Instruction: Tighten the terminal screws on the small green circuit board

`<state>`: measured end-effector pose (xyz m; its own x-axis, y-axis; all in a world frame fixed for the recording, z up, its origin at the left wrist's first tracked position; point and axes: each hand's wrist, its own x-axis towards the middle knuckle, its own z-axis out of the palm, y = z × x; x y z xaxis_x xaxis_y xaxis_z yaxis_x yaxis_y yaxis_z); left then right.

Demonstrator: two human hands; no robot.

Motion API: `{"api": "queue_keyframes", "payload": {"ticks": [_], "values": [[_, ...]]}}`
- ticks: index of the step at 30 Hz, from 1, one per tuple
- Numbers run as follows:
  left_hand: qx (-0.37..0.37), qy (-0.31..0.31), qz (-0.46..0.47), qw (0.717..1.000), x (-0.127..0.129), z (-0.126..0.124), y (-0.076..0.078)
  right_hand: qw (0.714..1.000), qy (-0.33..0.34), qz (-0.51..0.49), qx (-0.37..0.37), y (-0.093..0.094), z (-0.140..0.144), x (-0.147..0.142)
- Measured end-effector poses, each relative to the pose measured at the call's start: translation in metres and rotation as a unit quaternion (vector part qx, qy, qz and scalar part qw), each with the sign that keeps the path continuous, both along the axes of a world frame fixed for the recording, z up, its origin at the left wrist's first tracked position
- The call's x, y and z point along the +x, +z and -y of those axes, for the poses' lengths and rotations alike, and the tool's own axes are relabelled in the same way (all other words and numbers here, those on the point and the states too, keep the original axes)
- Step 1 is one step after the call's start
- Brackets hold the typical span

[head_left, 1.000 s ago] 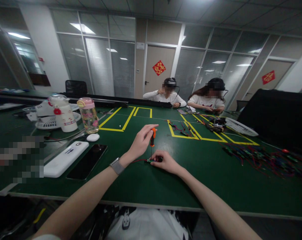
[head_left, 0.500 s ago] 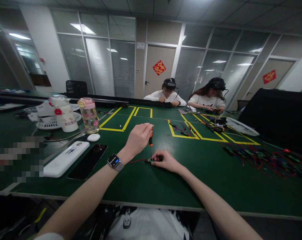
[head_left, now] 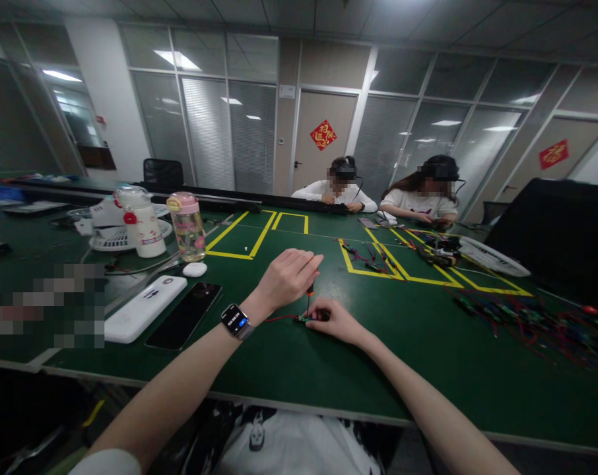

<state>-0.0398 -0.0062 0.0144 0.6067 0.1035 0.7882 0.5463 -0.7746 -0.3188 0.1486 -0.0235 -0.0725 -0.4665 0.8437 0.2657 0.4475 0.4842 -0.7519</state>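
Note:
My left hand, with a watch on its wrist, is closed round the handle of an orange and black screwdriver. The screwdriver stands nearly upright, its shaft pointing down at a small green circuit board on the table. Thumb and fingers of my right hand pinch the board from the right side. A red wire runs left from the board and passes below my left hand. My fingers cover part of the board, and the exact spot under the tip is too small to make out.
A phone, a white power bank and two bottles stand to the left. Tangled wired boards lie at the right. Yellow tape marks the green table. Two people sit across.
My left hand has shifted on the screwdriver, its fingers now more stretched and covering more of the handle. The whole view has moved slightly. My right hand keeps its pinch on the board.

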Motion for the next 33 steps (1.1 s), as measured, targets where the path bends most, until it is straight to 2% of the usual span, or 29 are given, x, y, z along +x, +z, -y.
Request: {"api": "queue_keyframes", "payload": {"ticks": [5,14,21,27,33], "values": [[-0.021,-0.029,-0.004,0.999,0.0039,0.0045,0.0001,1.0,0.0,0.0,0.002,0.0006,0.0,-0.0001],[0.003,-0.015,0.029,0.999,0.0055,0.0069,-0.0018,1.0,0.002,-0.001,-0.001,0.0014,0.0006,0.0002],[-0.02,-0.047,0.033,0.998,0.0074,0.0077,-0.003,1.0,0.001,-0.005,-0.003,0.0007,0.0006,-0.0005],[-0.011,-0.02,0.037,0.999,0.007,0.008,-0.0045,1.0,0.003,0.001,0.0,0.0008,0.0004,-0.0002],[-0.004,-0.032,0.036,0.999,0.0093,0.0074,-0.0034,1.0,-0.001,0.006,0.002,0.0005,0.0005,-0.0008]]}}
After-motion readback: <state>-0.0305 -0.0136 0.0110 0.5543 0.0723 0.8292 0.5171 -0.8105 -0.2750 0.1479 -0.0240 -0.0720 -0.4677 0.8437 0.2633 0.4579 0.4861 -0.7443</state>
